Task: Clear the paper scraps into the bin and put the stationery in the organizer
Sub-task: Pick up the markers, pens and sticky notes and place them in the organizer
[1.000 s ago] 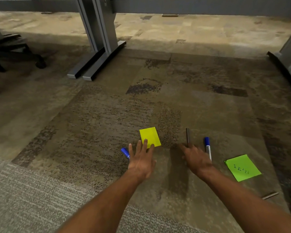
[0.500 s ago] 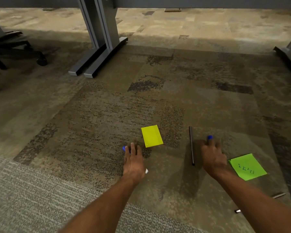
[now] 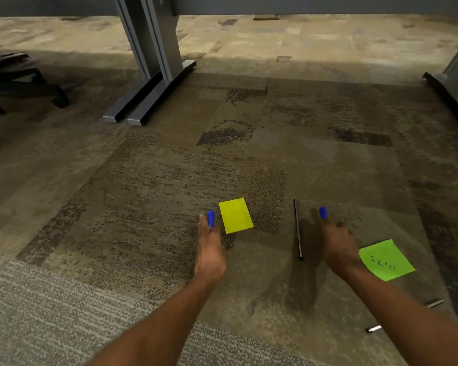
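On the carpet, my left hand (image 3: pixel 210 249) is closed around a blue-capped marker (image 3: pixel 210 218) whose cap sticks out past the fingers. My right hand (image 3: pixel 337 245) is closed around a second blue-capped marker (image 3: pixel 323 212). A yellow sticky note (image 3: pixel 235 215) lies flat just right of my left hand. Between the hands lies a thin black pen (image 3: pixel 298 229), untouched. A green sticky note (image 3: pixel 386 260) with writing on it lies right of my right wrist. No bin or organizer is in view.
A short grey stick (image 3: pixel 434 303) and a small black-and-silver piece (image 3: pixel 374 329) lie on the carpet beside my right forearm. Grey desk feet (image 3: pixel 146 101) stand ahead at left, another desk foot (image 3: pixel 444 93) at right, and a chair's wheeled base (image 3: pixel 32 85) at far left.
My left hand slid off the yellow note and closed on the marker at its left. My right hand left the black pen and closed on the marker to its right.
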The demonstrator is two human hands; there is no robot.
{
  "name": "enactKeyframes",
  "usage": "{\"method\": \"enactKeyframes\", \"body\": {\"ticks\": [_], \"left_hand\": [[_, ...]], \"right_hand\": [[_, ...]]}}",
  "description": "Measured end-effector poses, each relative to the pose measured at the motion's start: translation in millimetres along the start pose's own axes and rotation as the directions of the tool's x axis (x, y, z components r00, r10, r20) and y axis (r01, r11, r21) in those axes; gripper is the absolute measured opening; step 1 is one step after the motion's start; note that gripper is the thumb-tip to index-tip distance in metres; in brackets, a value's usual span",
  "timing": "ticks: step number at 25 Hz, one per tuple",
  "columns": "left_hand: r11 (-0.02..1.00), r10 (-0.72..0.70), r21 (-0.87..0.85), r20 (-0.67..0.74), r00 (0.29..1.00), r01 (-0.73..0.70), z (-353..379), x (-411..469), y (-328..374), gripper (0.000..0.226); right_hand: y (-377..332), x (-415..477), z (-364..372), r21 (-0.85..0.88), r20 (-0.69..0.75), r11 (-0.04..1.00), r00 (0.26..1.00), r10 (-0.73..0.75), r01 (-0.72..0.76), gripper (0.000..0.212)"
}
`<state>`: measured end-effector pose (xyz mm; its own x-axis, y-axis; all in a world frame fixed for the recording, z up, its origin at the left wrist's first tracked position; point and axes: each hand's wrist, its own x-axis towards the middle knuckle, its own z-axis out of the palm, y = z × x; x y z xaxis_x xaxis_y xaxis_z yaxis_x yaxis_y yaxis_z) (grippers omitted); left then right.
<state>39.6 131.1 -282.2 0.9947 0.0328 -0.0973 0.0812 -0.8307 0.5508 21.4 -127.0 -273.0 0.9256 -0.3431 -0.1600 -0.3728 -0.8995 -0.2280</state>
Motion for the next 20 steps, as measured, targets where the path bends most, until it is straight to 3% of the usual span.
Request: {"method": "enactKeyframes", "body": {"ticks": [2, 4, 6, 8, 10, 13, 18, 20], "left_hand": [[0.936, -0.062, -0.351, -0.075, 0.995, 0.032, -2.5, 10.8, 18.7, 0.061], [0.668, -0.273, -0.714, 0.031, 0.962, 0.213, -6.6, 18.7, 50.2, 0.056], [0.341, -0.368, -0.866, 0.235, 0.900, 0.366, -5.4, 23.0, 74.9, 0.054], [0.177, -0.308, -0.890, 0.355, 0.883, 0.420, -0.2, 23.4, 88.5, 0.055], [0.128, -0.209, -0.897, 0.392, 0.896, 0.422, 9.2, 18.7, 96.1, 0.054], [0.152, -0.096, -0.897, 0.405, 0.909, 0.415, 23.1, 11.7, 101.9, 0.052], [0.277, -0.099, -0.843, 0.453, 0.886, 0.462, 37.0, 5.5, 109.3, 0.039], [0.280, -0.092, -0.823, 0.490, 0.867, 0.495, 41.4, 2.3, 113.7, 0.029]], "right_hand": [[-4.8, 8.1, -3.0, 0.236, -0.050, 0.972, 0.998, 0.026, -0.014, 0.024], [-14.7, 11.7, -8.6, 0.395, -0.017, 0.919, 1.000, 0.018, -0.010, 0.017], [-26.1, 6.7, -11.8, 0.608, 0.086, 0.793, 0.995, -0.040, -0.021, 0.029], [-35.0, -3.5, -15.0, 0.803, 0.187, 0.589, 0.977, -0.103, -0.092, 0.048], [-38.7, -9.2, -14.5, 0.863, 0.215, 0.492, 0.965, -0.150, -0.116, 0.050], [-36.7, -10.6, -9.7, 0.885, 0.219, 0.454, 0.951, -0.219, -0.100, 0.047], [-21.9, -14.2, -7.9, 0.891, 0.237, 0.436, 0.947, -0.215, -0.124, 0.053], [-19.4, -16.3, -7.6, 0.884, 0.243, 0.450, 0.948, -0.208, -0.128, 0.052]]}}
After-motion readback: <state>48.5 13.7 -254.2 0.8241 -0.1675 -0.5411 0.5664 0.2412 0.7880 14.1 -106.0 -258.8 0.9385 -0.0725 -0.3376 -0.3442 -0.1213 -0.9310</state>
